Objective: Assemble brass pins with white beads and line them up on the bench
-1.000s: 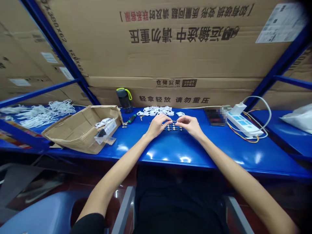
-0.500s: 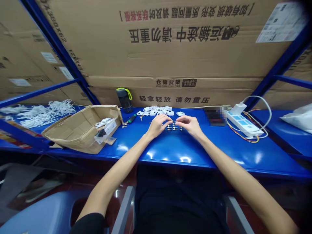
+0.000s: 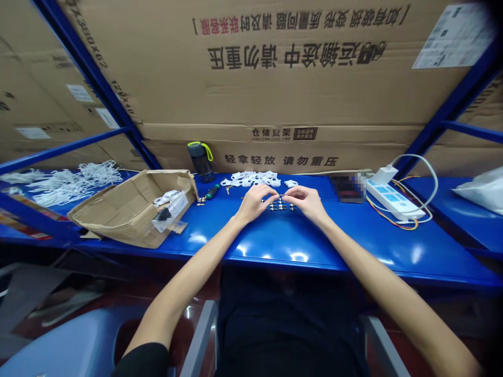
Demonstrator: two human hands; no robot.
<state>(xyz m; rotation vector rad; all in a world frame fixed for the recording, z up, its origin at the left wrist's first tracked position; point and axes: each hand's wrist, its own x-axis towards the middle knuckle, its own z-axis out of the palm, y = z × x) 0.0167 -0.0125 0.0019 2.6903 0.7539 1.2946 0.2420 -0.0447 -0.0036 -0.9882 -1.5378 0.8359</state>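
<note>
Left hand (image 3: 252, 203) and right hand (image 3: 308, 202) pinch a thin rod (image 3: 281, 196) (tabletop (image 3: 271, 235) stretches wide to its near edge).

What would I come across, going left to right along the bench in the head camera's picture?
White cords, cardboard box, green-handled tool, left hand, thin piece pinched between both hands, right hand, power strip, white bag.

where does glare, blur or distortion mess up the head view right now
In the head view, glare spots the blue tabletop near its front edge; in the head view, blocky pixelation masks the dark item by the power strip; also in the head view, the thin piece between left hand and right hand is too small to identify.
</note>
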